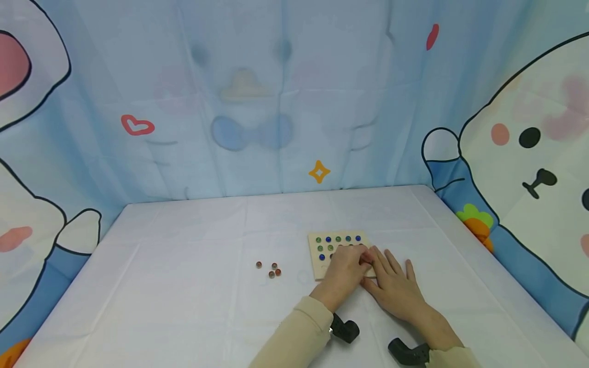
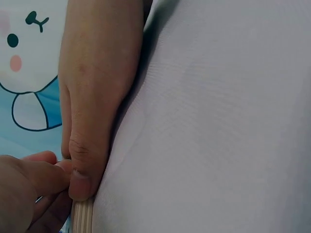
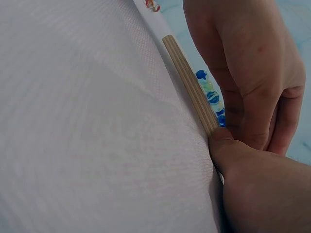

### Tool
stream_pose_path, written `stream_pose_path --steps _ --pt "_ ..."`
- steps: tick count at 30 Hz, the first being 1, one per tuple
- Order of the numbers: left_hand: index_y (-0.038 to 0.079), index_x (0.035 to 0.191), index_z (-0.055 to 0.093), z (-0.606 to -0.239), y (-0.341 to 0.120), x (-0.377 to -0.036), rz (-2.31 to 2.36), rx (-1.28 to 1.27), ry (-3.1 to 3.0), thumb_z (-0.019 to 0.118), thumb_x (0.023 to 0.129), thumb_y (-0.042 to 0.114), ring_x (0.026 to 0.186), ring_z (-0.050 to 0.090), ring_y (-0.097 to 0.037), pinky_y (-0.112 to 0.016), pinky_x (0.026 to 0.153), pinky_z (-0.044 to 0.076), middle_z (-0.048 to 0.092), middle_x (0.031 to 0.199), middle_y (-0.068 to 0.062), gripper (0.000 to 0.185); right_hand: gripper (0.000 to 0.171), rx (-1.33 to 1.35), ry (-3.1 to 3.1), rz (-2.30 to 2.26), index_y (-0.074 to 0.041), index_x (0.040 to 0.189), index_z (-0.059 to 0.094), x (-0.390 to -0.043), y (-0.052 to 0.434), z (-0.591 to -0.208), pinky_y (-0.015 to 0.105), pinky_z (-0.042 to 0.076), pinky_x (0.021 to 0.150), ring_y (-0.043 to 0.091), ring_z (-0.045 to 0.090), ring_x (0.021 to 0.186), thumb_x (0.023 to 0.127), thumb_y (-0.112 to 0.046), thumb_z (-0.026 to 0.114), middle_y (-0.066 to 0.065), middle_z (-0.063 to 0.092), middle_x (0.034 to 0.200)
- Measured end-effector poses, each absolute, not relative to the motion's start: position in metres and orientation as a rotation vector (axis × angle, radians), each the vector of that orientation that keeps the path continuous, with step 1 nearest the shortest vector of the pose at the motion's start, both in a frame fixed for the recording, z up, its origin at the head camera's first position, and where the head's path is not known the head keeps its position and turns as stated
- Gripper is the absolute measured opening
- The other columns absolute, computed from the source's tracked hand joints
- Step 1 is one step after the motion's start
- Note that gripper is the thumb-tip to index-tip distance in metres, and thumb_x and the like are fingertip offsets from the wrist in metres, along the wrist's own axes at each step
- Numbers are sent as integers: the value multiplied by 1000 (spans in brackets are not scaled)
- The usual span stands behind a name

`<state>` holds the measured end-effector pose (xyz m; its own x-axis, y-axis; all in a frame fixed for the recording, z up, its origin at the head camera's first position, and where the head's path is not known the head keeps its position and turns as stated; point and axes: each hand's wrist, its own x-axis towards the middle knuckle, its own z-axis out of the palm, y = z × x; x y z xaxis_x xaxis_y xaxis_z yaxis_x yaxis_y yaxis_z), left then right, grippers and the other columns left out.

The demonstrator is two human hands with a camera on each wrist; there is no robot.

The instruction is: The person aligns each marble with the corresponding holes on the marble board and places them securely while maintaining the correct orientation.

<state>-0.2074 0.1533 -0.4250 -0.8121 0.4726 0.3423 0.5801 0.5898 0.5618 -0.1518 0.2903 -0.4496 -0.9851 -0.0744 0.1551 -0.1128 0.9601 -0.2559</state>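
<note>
While both hands are meeting over the small square pale wooden board (image 1: 322, 266) studded with glossy blue and green glass marbles (image 1: 338, 239), the left hand (image 1: 342, 273) is curling at its right edge and the right hand (image 1: 395, 286) is lying flat beside it; whether a marble is pinched is hidden. Steadying the board seems wise, since round beads roll. Four reddish marbles (image 1: 271, 269) are sitting left on smooth white cloth (image 1: 184, 286)

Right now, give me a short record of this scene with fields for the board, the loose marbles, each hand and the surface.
board: square pale wooden board with rows of blue and green marbles in its holes
loose marbles: four reddish-brown marbles lying left of the board, apart from it
left hand: left hand resting over the board's near part
right hand: right hand flat beside the board, fingers touching the left hand
surface: white tablecloth
</note>
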Motion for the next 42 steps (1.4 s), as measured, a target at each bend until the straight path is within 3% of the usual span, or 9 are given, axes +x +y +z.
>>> stream_pose_path --steps 11,21,30,42 --pt "15 100 74 -426 155 -206 -913 -877 -2646 75 87 11 86 65 3 -5 72 47 74 93 8 13 80 147 -2976 374 1 154 28 -152 290 -450 76 5 111 48 21 147 98 -51 52 22 29 160" --pt "15 100 74 -422 149 -206 -892 -899 -2612 75 88 13 85 66 1 -5 70 46 75 94 6 12 85 140 -2976 386 0 155 26 -156 292 -453 76 2 111 49 20 147 97 -59 50 24 28 159" --pt "15 104 73 -415 138 -206 -1156 -854 -2679 71 92 15 88 63 2 -6 74 47 74 99 7 12 89 125 -2985 385 2 155 24 -155 289 -451 76 1 112 50 19 146 96 -60 50 26 27 159" --pt "12 103 74 -414 109 -212 -1221 -825 -2628 73 90 12 87 65 1 -8 74 49 75 96 4 13 90 111 -3014 360 2 155 21 -157 290 -455 75 -1 113 49 16 148 96 -61 47 26 24 160"
